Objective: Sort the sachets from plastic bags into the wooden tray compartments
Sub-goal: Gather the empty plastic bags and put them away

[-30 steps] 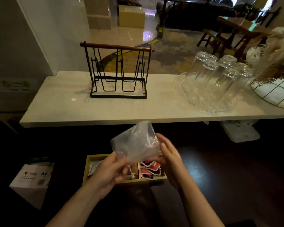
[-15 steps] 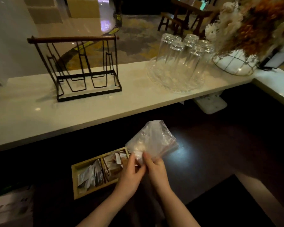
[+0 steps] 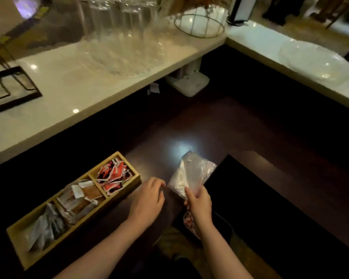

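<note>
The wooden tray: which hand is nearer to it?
Left. The left hand hovers beside the wooden tray; the right hand, farther right, holds a plastic bag.

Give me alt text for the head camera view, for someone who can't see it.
A right hand holds a clear plastic bag over a dark table, while the left hand hovers beside a wooden tray whose three compartments hold red, brown and grey sachets. Glasses stand on a pale counter behind.

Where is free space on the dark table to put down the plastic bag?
The dark table is bare between the wooden tray and the pale counter. Beside the tray it is crowded: the left hand and the right hand with the plastic bag.
</note>
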A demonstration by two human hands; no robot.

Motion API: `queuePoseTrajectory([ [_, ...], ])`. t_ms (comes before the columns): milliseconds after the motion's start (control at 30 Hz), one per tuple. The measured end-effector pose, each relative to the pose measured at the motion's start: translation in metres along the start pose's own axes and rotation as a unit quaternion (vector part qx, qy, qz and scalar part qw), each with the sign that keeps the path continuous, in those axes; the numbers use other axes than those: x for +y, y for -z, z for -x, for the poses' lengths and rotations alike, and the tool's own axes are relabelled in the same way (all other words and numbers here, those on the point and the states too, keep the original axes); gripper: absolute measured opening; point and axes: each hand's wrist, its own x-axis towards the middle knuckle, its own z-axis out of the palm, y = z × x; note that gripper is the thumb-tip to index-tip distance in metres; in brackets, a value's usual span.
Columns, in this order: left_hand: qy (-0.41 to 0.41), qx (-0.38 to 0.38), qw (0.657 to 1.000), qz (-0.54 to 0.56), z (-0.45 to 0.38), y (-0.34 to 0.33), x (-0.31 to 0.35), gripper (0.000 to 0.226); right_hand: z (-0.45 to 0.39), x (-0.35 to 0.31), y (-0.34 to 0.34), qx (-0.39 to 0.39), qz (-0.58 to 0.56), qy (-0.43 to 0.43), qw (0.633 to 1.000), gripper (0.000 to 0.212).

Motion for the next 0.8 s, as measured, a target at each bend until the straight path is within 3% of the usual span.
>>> queuePoseTrajectory([
  [333,-0.078,-0.019,0.994,-0.075,-0.065,-0.08,0.042,0.037,-0.073,0.103,0.064,-0.001,-0.005,-0.091,0.996,0.018],
  [500,-0.124,-0.077,0.975,-0.166,-0.099,-0.128,0.057,0.046,-0.115,0.181,0.085,0.023,0.028,-0.162,0.986,0.016],
  [633,-0.118,-0.071,0.972,-0.191,-0.108,-0.139,0.056,0.046,-0.147,0.256,0.089,0.041,0.023,-0.262,0.964,0.019],
  [800,-0.12,-0.062,0.972,-0.191,-0.106,-0.139,0.057,0.045,-0.162,0.311,0.076,0.071,-0.118,-0.404,0.904,0.029],
])
